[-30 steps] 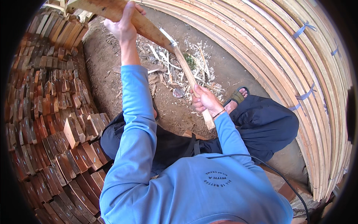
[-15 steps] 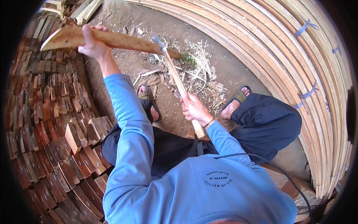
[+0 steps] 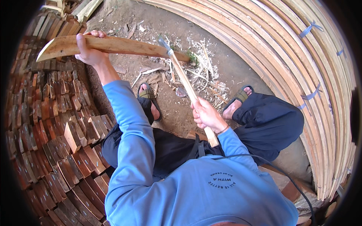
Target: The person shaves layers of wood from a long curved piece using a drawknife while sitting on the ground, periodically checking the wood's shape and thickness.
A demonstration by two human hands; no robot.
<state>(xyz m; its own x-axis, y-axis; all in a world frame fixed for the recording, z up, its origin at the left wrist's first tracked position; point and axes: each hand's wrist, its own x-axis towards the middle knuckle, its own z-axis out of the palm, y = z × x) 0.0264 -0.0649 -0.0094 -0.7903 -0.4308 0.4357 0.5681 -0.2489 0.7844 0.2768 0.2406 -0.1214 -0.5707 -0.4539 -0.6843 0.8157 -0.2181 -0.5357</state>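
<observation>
My left hand (image 3: 88, 51) grips a long curved wooden piece (image 3: 124, 46) near its pointed left end and holds it level above the dirt ground. My right hand (image 3: 205, 115) is closed around the pale wooden handle of a hatchet (image 3: 186, 84). The hatchet's metal head (image 3: 166, 44) rests against the upper edge of the wooden piece near its right end. Both sleeves are blue. My sandalled feet (image 3: 149, 100) are planted on the ground below, legs apart in dark trousers.
Rows of reddish-brown wood blocks (image 3: 49, 124) are stacked at the left. Long bent pale wooden strips (image 3: 301, 67), bundled with blue ties, arc along the right. Wood chips and shavings (image 3: 200, 71) litter the dirt between my feet. A black cable crosses my back.
The wooden piece has swung from steeply tilted to level and leftward with my left hand. The hatchet moved from alongside it to meet its upper edge near the right end.
</observation>
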